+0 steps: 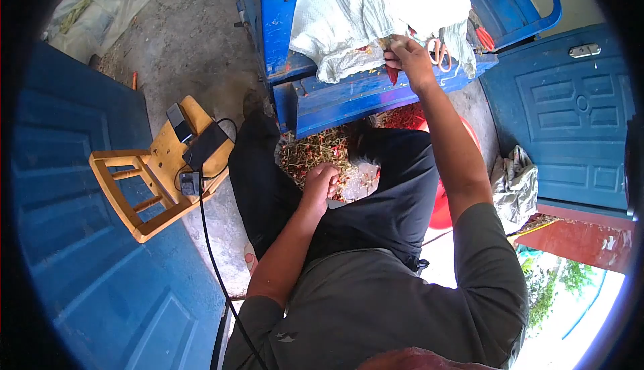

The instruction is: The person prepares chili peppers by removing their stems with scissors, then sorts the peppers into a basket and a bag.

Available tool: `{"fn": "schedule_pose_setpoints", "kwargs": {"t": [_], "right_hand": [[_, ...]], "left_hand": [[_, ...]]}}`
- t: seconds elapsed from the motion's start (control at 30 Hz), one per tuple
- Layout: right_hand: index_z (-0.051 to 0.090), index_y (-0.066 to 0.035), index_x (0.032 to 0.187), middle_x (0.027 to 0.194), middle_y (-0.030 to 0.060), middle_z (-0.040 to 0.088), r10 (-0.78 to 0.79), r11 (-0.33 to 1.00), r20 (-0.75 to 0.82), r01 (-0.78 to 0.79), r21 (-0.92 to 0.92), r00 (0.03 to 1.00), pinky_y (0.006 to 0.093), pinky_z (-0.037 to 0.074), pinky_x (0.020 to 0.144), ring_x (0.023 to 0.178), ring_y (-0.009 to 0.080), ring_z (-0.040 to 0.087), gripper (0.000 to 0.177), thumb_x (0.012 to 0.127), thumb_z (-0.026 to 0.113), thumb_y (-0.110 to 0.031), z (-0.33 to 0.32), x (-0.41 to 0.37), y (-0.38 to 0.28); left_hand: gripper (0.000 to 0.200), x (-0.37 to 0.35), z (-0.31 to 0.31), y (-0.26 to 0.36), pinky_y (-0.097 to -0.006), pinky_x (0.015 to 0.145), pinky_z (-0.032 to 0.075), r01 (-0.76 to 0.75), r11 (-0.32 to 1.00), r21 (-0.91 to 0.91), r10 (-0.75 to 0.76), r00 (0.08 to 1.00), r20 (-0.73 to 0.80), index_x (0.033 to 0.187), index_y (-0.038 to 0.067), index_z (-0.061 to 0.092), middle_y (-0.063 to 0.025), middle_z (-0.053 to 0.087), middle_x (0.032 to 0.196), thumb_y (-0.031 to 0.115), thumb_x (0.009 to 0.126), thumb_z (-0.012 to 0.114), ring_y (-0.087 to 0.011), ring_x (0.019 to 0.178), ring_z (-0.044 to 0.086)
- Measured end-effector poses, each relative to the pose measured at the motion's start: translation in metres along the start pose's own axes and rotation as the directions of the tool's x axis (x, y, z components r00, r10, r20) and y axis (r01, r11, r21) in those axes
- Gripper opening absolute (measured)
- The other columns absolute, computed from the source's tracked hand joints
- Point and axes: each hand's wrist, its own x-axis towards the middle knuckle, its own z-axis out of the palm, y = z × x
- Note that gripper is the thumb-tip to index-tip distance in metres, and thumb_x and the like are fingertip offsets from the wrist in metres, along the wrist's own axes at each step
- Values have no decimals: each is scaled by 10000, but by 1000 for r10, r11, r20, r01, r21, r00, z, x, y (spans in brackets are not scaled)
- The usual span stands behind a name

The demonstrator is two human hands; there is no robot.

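My right hand [410, 60] is at the front edge of the white woven sack [355, 8], its fingers pinched on a red chili pepper [392, 73] that points downward. Just right of that hand lies a pair of scissors with pink handles [440, 55]. My left hand [323, 181] is curled closed between my knees; what it holds, if anything, is hidden. Below it, a heap of chili stems and red bits [312, 152] covers the floor.
The sack lies on a blue metal bed [376, 98]. A red-handled tool [484, 37] rests at its right side. To the left stands a wooden chair [161, 152] with black devices and a cable. A red basin [441, 209] is partly behind my right leg.
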Motion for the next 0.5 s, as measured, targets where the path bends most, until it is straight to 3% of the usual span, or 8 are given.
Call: {"fn": "schedule_pose_setpoints", "kwargs": {"t": [0.1, 0.3, 0.4, 0.47, 0.5], "right_hand": [[631, -25, 1227, 955, 73, 683, 39, 999, 39, -39, 1, 998, 258, 569, 714, 789, 136, 672, 274, 995, 610, -170, -5, 3, 7], [683, -26, 1133, 907, 46, 682, -32, 997, 23, 33, -64, 999, 234, 550, 682, 778, 116, 669, 210, 1003, 602, -171, 1, -3, 7], [677, -22, 1131, 859, 26, 665, -88, 985, 13, 89, -146, 996, 225, 531, 628, 716, 101, 649, 220, 1011, 590, -184, 8, -4, 6], [688, -5, 1087, 684, 54, 646, -149, 980, -56, 140, -141, 987, 256, 434, 434, 505, 88, 549, 214, 1002, 579, -169, 12, -3, 7], [688, -5, 1087, 684, 54, 646, -148, 980, -56, 139, -142, 987, 256, 434, 434, 505, 88, 549, 214, 1002, 579, -169, 12, -3, 6]], "left_hand": [[64, 2, 0, -1, -222, 429, 280, 7, 1000, 8, -7, 1000, 5, 884, 87, 582, 56, 461, 665, 142, 906, 562, -38, 497, 374], [73, 1, 2, -1, -224, 430, 276, 6, 1000, 26, -6, 1000, 4, 888, 86, 583, 59, 452, 663, 154, 906, 561, -39, 498, 370], [75, 1, 1, 0, -227, 433, 281, 2, 1000, 14, -2, 1000, 0, 887, 85, 581, 56, 453, 662, 156, 905, 563, -42, 500, 375], [75, 0, 0, 0, -228, 435, 284, 5, 1000, 2, -5, 1000, 5, 886, 84, 580, 55, 454, 662, 155, 903, 564, -44, 501, 378], [73, 0, 1, 0, -227, 437, 286, 2, 1000, 10, -2, 1000, 1, 884, 86, 578, 53, 455, 663, 155, 903, 565, -46, 502, 381]]}}
